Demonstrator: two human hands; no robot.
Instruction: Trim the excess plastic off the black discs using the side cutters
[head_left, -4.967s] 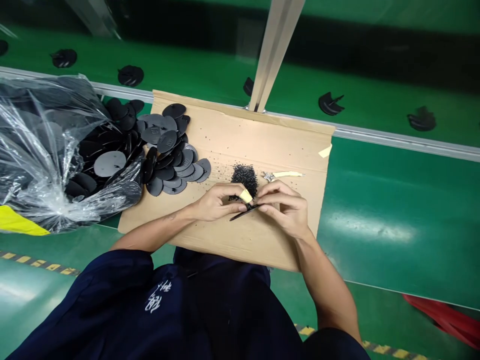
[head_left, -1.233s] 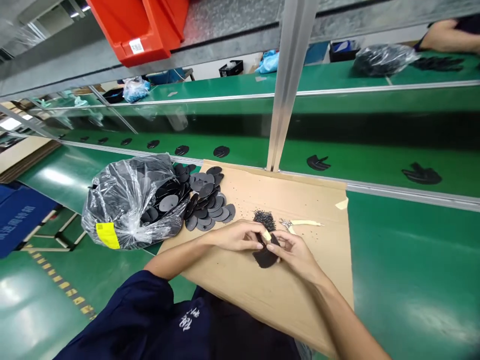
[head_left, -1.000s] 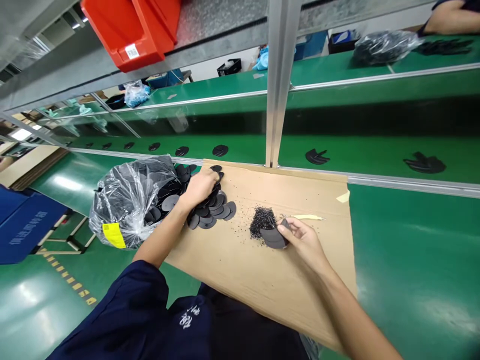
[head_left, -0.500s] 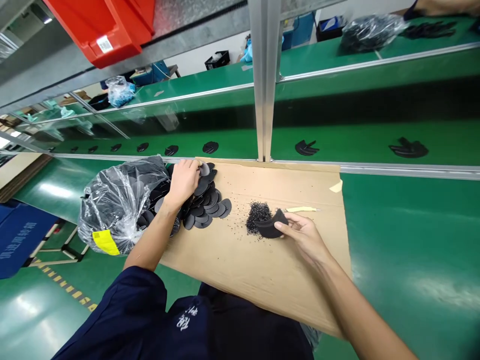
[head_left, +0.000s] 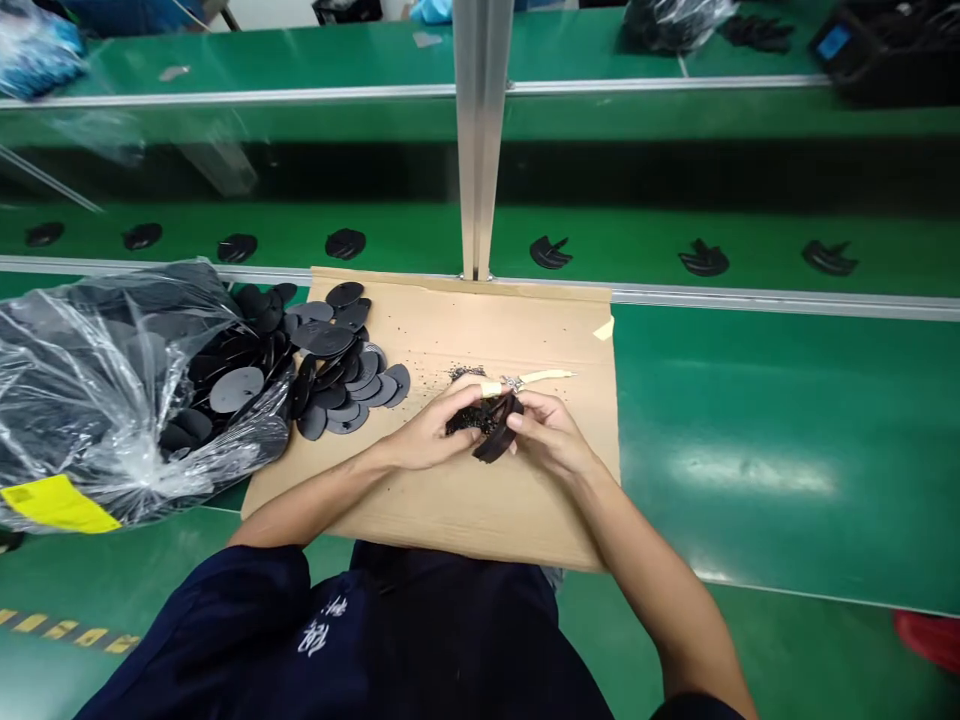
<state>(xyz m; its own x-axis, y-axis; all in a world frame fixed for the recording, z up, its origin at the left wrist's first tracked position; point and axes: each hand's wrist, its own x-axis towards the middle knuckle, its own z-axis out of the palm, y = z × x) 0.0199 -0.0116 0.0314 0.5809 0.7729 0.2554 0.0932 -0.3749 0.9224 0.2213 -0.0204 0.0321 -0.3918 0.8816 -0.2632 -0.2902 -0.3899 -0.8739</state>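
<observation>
Both hands meet over the cardboard sheet (head_left: pixel 450 500). My right hand (head_left: pixel 551 435) grips a small stack of black oval plastic discs (head_left: pixel 499 428), held on edge. My left hand (head_left: pixel 431 432), with tan tape on one fingertip, pinches the same stack from the left. Right behind the hands lies a small heap of black crumbs (head_left: pixel 466 375). A pile of loose black discs (head_left: pixel 341 370) is spread on the sheet's left part, spilling from a clear plastic bag (head_left: pixel 105 390).
A small taped tool (head_left: pixel 540 377) lies just behind my hands. A metal post (head_left: pixel 478 140) rises at the sheet's far edge. Beyond a metal rail, the green conveyor belt (head_left: pixel 637 235) carries black parts such as one (head_left: pixel 550 252) in a row. A yellow label (head_left: pixel 52 503) is on the bag.
My left hand came back from the disc pile to join the right hand at the stack. The camera tilted down, so the red bins overhead left view.
</observation>
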